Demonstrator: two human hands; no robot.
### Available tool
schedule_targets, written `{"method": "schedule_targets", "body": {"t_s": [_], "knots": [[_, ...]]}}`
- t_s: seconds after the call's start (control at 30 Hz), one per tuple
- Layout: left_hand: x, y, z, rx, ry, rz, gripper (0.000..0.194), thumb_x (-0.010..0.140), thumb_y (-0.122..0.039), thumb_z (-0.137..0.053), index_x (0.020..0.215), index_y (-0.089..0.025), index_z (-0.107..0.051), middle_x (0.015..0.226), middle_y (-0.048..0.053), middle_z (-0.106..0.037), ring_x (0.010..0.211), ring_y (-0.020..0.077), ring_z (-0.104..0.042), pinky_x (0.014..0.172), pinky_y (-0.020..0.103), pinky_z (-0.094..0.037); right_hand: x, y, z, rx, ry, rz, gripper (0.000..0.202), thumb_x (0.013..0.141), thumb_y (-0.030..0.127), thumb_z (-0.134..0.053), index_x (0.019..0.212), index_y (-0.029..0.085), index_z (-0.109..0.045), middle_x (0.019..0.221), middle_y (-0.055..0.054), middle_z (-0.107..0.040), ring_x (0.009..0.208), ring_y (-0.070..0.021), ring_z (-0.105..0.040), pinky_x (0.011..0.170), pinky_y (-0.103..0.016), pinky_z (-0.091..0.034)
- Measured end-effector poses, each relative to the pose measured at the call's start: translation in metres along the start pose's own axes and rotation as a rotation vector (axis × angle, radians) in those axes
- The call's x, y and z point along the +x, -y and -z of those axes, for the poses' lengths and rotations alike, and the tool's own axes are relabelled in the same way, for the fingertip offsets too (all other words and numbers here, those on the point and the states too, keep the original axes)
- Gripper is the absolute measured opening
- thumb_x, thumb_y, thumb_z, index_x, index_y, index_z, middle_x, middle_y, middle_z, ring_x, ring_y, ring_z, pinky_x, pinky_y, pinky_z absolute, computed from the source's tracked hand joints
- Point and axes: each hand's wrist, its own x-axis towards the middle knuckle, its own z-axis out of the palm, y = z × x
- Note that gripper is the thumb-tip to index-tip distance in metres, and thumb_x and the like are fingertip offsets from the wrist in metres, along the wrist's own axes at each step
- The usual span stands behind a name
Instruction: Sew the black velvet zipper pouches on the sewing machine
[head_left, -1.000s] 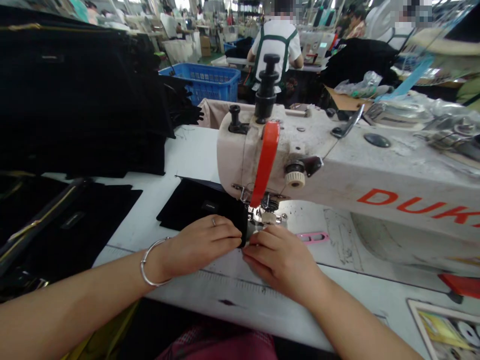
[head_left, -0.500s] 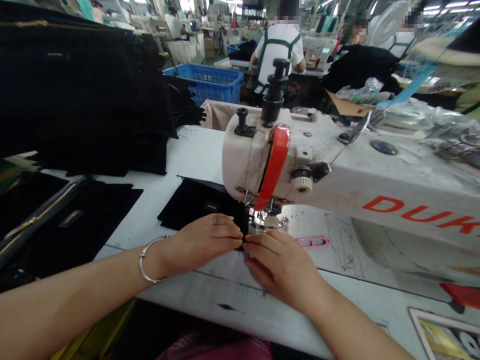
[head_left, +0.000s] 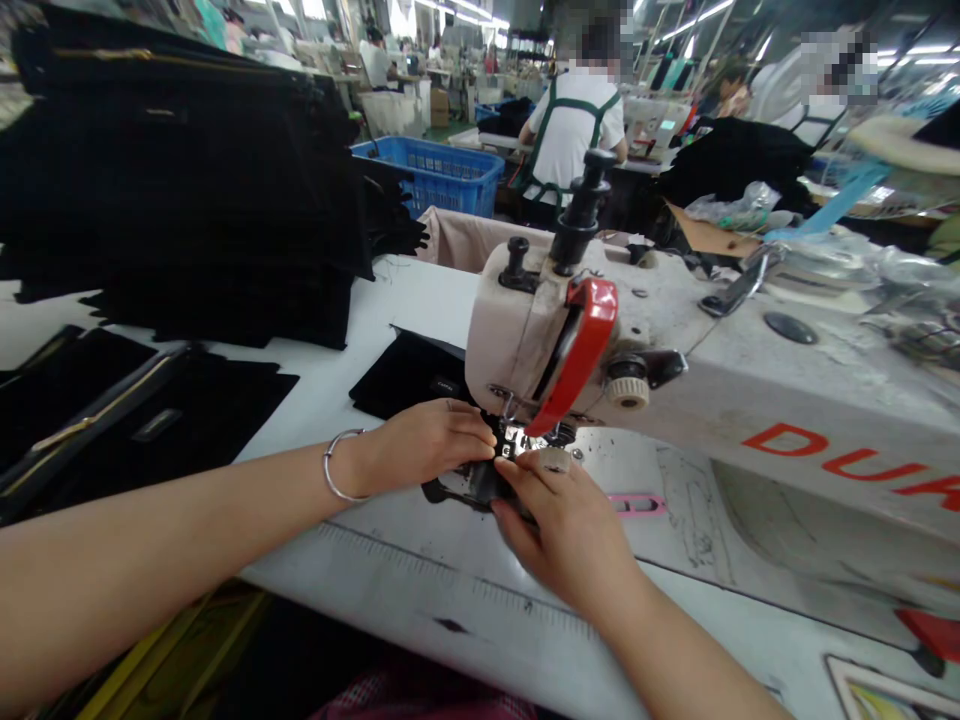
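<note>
A black fabric piece (head_left: pixel 405 378) with a small label lies on the machine bed, its right end running under the sewing machine head. My left hand (head_left: pixel 427 445), with a bracelet at the wrist, has its fingers closed on the fabric's near edge, left of the presser foot (head_left: pixel 517 440). Close beside it, my right hand (head_left: pixel 570 510) pinches the fabric in front of the foot; its fingertips almost meet the left ones. A dark, partly shiny portion (head_left: pixel 480 485) pokes out below the fingers. The needle point is hidden behind hands and machine parts.
A tall stack of black fabric pieces (head_left: pixel 187 200) stands at the left, with zippered pieces (head_left: pixel 217 420) nearer. A pink slotted tool (head_left: pixel 637 504) lies right of my hands. Behind the machine (head_left: pixel 712 380) are a blue basket (head_left: pixel 450 180) and a person in white (head_left: pixel 574 125).
The view has shifted, so the machine sits lower and farther right. The labelled fabric has slid farther under the machine head, and a dark portion now shows below my fingers.
</note>
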Motion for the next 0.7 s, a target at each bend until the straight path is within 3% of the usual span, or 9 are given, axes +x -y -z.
{"method": "schedule_targets", "body": {"t_s": [0.43, 0.7], "knots": [[0.008, 0.025, -0.009, 0.034, 0.015, 0.169, 0.035, 0.104, -0.031, -0.04, 0.103, -0.017, -0.072, 0.107, 0.006, -0.072, 0.105, 0.0204, -0.065, 0.094, 0.036, -0.051, 0.002, -0.001, -0.001, -0.005, 0.032, -0.046, 0.039, 0.092, 0.026, -0.058, 0.129, 0.014, -0.059, 0.113, -0.013, -0.061, 0.105, -0.0304, -0.055, 0.091, -0.049, -0.051], [0.013, 0.018, -0.002, 0.014, 0.047, 0.212, 0.027, 0.102, -0.027, -0.045, 0.108, -0.018, -0.071, 0.115, 0.007, -0.071, 0.108, 0.0227, -0.064, 0.095, 0.038, -0.05, 0.001, 0.001, 0.0, -0.004, 0.034, -0.049, 0.037, 0.092, 0.025, -0.059, 0.127, 0.014, -0.06, 0.114, -0.012, -0.061, 0.105, -0.0291, -0.055, 0.093, -0.047, -0.05]]}}
